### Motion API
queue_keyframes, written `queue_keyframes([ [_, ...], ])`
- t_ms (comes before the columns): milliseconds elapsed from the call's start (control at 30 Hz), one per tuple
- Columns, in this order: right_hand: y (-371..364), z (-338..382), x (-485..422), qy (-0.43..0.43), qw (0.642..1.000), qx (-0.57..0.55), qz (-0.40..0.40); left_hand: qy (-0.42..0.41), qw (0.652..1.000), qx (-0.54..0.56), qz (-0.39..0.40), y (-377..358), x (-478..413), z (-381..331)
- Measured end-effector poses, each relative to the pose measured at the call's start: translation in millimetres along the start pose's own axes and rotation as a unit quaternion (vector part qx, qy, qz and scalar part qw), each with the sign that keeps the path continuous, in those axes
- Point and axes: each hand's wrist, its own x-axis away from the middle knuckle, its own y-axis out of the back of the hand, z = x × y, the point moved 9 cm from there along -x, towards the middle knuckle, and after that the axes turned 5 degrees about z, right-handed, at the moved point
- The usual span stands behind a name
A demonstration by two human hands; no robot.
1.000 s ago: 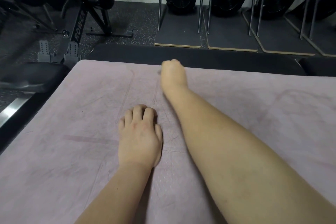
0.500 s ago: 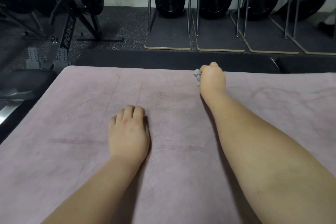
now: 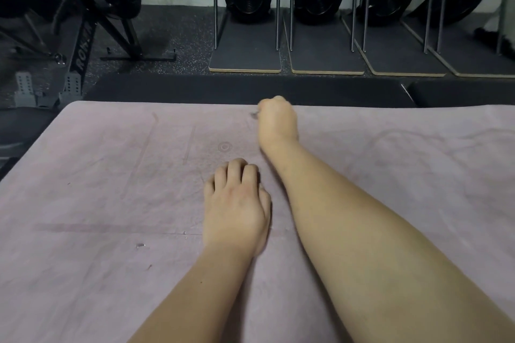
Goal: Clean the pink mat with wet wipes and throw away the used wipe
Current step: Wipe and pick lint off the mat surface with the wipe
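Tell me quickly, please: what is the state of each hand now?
Left hand: open, rests on the mat, holds nothing.
Right hand: closed on a wipe; only a grey scrap shows.

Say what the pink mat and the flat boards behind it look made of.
Pink mat: probably suede-like microfibre or rubber, matte, showing smeary marks and no shine. Boards: likely wood under a dark matte top, judging by the pale edge.

One head cam only, wide-angle, facing fwd and down, close over the pink mat point(image 3: 97, 273). Far gym floor point(image 3: 184, 33) shows too; edges prob. lens-bowed.
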Motion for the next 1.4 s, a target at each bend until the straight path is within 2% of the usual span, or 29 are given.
queue_keyframes([
  [100,-12,36,7,0.101,0.995,0.011,0.021,-0.005,1.000,-0.004,0.001,1,2,0],
  [200,6,13,4,0.113,0.991,0.065,-0.014,-0.001,1.000,0.001,0.002,0,1,1],
  [333,42,-86,-11,-0.014,0.993,0.109,-0.033,0.002,1.000,-0.003,0.001,-1,2,0],
  [433,65,-161,-10,-0.155,0.983,0.077,-0.068,0.001,1.000,-0.010,0.005,-2,1,-1],
  [533,67,-167,0,-0.239,0.969,0.005,-0.066,0.002,1.000,-0.010,0.006,-1,1,-1],
  [633,53,-116,7,-0.214,0.975,-0.050,-0.033,0.002,1.000,-0.010,0.006,0,2,-2],
  [800,12,-1,34,-0.063,0.995,-0.062,0.042,0.003,1.000,-0.005,0.001,1,3,-2],
  [867,7,16,40,-0.002,0.999,-0.027,0.030,0.002,1.000,-0.007,0.001,1,3,-1],
  [933,11,3,37,0.017,1.000,0.004,0.012,0.003,1.000,-0.008,0.007,0,2,-1],
  [1067,40,-78,25,-0.043,0.998,0.042,-0.019,0.001,1.000,-0.004,0.008,-1,2,-1],
  [1133,59,-132,23,-0.102,0.991,0.065,-0.057,0.001,1.000,-0.006,0.006,-2,2,0],
  [1200,70,-172,25,-0.174,0.980,0.041,-0.085,0.003,1.000,-0.007,0.006,-2,2,0],
  [1300,62,-163,29,-0.207,0.976,-0.023,-0.064,0.002,1.000,-0.007,0.004,-1,2,0],
  [1400,37,-96,34,-0.149,0.986,-0.075,-0.021,0.001,1.000,0.003,-0.005,0,2,-1],
])
